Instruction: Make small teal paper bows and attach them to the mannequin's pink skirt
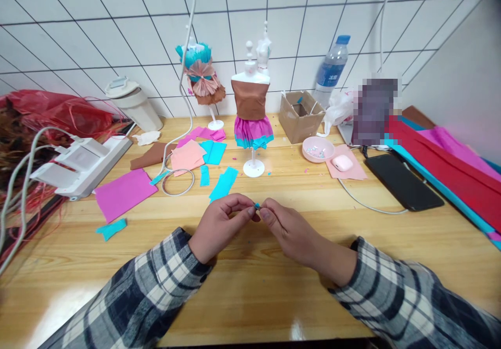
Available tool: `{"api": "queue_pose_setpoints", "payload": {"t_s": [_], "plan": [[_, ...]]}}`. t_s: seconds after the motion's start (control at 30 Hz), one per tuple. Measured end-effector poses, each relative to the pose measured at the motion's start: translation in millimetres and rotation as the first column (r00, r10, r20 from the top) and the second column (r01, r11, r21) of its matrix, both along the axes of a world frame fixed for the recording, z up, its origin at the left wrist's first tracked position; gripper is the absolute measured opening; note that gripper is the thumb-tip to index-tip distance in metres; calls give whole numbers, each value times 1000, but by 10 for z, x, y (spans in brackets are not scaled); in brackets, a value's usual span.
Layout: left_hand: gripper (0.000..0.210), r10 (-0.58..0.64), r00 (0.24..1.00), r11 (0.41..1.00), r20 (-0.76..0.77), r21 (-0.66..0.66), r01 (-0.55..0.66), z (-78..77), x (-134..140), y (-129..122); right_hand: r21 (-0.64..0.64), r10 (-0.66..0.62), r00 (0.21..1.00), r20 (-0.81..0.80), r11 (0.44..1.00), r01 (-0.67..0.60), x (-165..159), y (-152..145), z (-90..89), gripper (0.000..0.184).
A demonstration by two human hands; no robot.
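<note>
Above the wooden table, my left hand [223, 225] and my right hand [294, 233] meet fingertip to fingertip. Both pinch a tiny piece of turquoise crepe paper [257, 206], mostly hidden by the fingers. Just beyond them stands a small white mannequin [250, 75] on a round base, dressed in a brown top [250, 101] and a magenta skirt [253, 128] with a turquoise hem. A turquoise paper strip [224, 183] lies close past my left hand. Further left are a magenta sheet [125, 194], pink squares [188, 156] and a small turquoise scrap [112, 229].
Behind stand a second dressed mannequin [205, 75], a cardboard box [299, 122] and a water bottle [332, 70]. To the right are a pink bowl of beads [318, 151], a black phone [405, 181] and red paper [450, 166]. A power strip [92, 166] with cables lies left.
</note>
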State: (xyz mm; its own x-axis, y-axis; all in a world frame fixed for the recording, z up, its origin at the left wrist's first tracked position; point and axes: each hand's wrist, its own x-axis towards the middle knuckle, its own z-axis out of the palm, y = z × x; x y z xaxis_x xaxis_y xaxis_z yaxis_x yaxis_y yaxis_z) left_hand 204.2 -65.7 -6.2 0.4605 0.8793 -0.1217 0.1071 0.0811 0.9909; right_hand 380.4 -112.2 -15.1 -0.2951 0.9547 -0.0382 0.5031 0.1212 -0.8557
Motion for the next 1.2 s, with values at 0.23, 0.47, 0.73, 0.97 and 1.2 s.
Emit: {"api": "queue_pose_setpoints", "payload": {"t_s": [0.23,0.47,0.73,0.97,1.2], "plan": [[12,9,1000,1000,-1,-2,-9,1,-2,5,15,5,1000,4,1000,-5,5,17,7,29],[12,2,1000,1000,2,-1,-2,3,5,-2,23,-8,1000,3,1000,8,16,15,33,26],[13,-6,1000,1000,-3,20,6,-7,7,2,23,-24,1000,-15,999,24,-2,21,24,27],[13,-22,997,980,-68,198,35,-29,-10,25,-16,-104,978,-183,995,103,0,38,12,31],[8,-42,993,636,-113,763,114,-4,-149,21,-717,-365,719,-591,646,-261,52,100,122,37]]}}
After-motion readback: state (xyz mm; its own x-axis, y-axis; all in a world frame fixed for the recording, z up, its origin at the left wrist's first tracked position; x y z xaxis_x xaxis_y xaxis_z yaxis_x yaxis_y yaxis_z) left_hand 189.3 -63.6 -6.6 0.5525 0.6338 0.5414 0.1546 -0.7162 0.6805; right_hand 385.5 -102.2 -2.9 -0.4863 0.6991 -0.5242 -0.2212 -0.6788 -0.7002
